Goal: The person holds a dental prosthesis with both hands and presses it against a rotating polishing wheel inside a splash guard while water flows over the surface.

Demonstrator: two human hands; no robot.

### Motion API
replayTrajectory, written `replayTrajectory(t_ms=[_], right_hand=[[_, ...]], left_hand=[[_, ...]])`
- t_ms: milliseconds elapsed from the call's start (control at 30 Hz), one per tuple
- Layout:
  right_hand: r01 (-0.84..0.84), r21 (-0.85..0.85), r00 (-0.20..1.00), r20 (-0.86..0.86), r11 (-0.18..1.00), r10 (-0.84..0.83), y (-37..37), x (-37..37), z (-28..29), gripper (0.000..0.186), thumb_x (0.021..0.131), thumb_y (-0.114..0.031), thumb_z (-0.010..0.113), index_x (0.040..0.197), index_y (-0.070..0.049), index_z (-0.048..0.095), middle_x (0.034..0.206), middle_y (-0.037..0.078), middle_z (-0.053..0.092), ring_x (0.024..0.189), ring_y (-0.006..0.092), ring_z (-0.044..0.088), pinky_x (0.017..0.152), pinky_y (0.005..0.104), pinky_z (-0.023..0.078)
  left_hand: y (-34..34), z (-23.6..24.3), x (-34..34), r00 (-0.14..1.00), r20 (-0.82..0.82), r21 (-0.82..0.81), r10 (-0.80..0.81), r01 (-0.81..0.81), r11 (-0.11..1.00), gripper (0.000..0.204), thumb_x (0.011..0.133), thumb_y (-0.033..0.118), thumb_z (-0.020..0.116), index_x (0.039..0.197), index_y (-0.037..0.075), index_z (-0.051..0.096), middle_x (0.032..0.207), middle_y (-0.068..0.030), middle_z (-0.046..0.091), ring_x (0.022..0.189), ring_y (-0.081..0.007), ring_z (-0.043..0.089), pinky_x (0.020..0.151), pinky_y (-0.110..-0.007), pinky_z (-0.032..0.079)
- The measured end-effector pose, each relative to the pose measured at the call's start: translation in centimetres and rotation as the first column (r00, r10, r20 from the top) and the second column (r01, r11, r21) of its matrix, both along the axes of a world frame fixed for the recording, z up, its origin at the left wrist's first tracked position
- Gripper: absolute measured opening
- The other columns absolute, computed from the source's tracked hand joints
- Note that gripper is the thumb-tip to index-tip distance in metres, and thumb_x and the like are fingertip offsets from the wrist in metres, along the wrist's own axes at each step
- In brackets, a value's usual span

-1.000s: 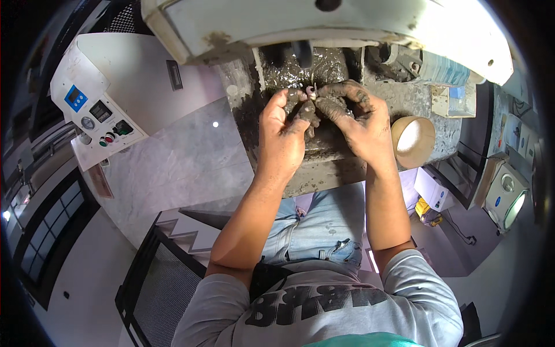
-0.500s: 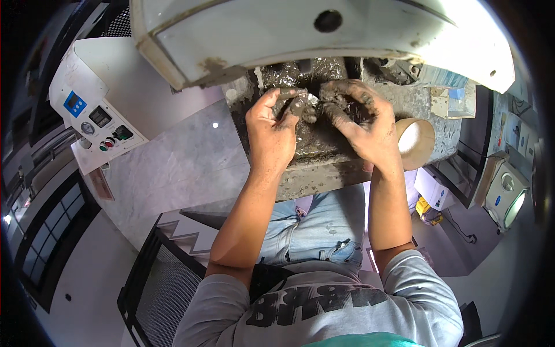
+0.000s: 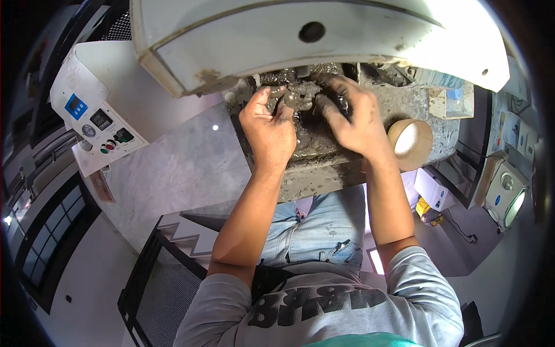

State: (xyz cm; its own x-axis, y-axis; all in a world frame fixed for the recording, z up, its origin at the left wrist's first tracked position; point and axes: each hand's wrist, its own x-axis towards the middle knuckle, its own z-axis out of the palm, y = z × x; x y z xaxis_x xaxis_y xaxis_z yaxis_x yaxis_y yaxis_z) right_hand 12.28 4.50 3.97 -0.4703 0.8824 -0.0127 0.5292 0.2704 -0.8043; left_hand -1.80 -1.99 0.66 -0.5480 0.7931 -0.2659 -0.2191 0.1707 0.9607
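Note:
A lump of wet grey paste shows between my hands, over a dark, mud-filled tray. My left hand is at the lump's left side, fingers curled and smeared with the paste; what they grip is hidden under the mud. On the right side, my right hand bends its fingers and thumb toward the lump. Those fingers are coated dark and blurred by motion, so their hold does not show clearly.
A white machine hood hangs low over the far side of the tray. Right of my right hand stands a round beige container, with a small open box beyond it. At the left is a white control panel with buttons.
My right hand has shifted slightly left and its fingers now blur. My left hand has moved a little left. A grey lump now shows where a small shiny piece was seen.

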Motion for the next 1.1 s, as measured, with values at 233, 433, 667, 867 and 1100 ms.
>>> replayTrajectory(t_ms=[233,433,667,867,1100], right_hand=[[0.165,-0.208,0.979,-0.082,0.964,-0.185,0.4,-1.2,-0.8,0.027,0.081,-0.011,0.066,0.1,0.007,0.066,0.097,0.022,0.068,0.092,0.028,0.068,0.081,0.0332,0.051],[0.183,-0.253,0.974,-0.085,0.95,-0.21,1.0,-1.7,-0.8,0.027,0.081,-0.011,0.064,0.102,0.007,0.066,0.096,0.023,0.068,0.091,0.025,0.068,0.081,0.0322,0.05],[0.195,-0.348,0.952,-0.156,0.917,-0.262,0.6,-1.7,0.2,0.027,0.08,-0.009,0.065,0.102,0.007,0.066,0.095,0.021,0.069,0.091,0.024,0.068,0.082,0.0322,0.05],[0.177,-0.263,0.965,-0.145,0.948,-0.22,0.7,-1.6,-1.6,0.026,0.081,-0.009,0.065,0.101,0.007,0.066,0.094,0.021,0.069,0.089,0.0228,0.068,0.079,0.0316,0.05],[0.181,-0.263,0.98,-0.032,0.948,-0.196,0.7,-1.3,-0.8,0.031,0.076,-0.016,0.067,0.099,0.005,0.066,0.092,0.022,0.069,0.088,0.0272,0.068,0.081,0.0329,0.051]], left_hand=[[1.6,0.5,-0.2,0.999,-0.032,0.009,0.015,-0.015,1.0,0.026,0.075,-0.019,0.054,0.097,-0.007,0.063,0.088,-0.0057,0.065,0.077,-0.0075,0.058,0.069,-0.019,0.045],[2.3,1.5,-0.4,0.999,0.052,-0.02,0.017,-0.016,1.0,0.025,0.075,-0.019,0.052,0.095,-0.008,0.063,0.086,-0.0061,0.065,0.075,-0.0083,0.058,0.068,-0.019,0.044],[2.0,1.6,-0.3,0.999,0.047,-0.032,0.023,-0.022,0.999,0.025,0.074,-0.02,0.051,0.094,-0.008,0.062,0.085,-0.0073,0.065,0.072,-0.0103,0.059,0.068,-0.021,0.046],[2.5,2.0,-0.3,0.992,0.1,-0.02,0.076,-0.074,0.997,0.022,0.076,-0.018,0.054,0.092,-0.008,0.063,0.084,-0.0077,0.065,0.071,-0.0099,0.058,0.066,-0.021,0.045],[1.9,1.6,-0.5,0.998,0.032,-0.001,0.049,-0.049,0.999,0.014,0.08,-0.012,0.057,0.091,-0.007,0.062,0.082,-0.0073,0.065,0.075,-0.0093,0.058,0.069,-0.022,0.046]])
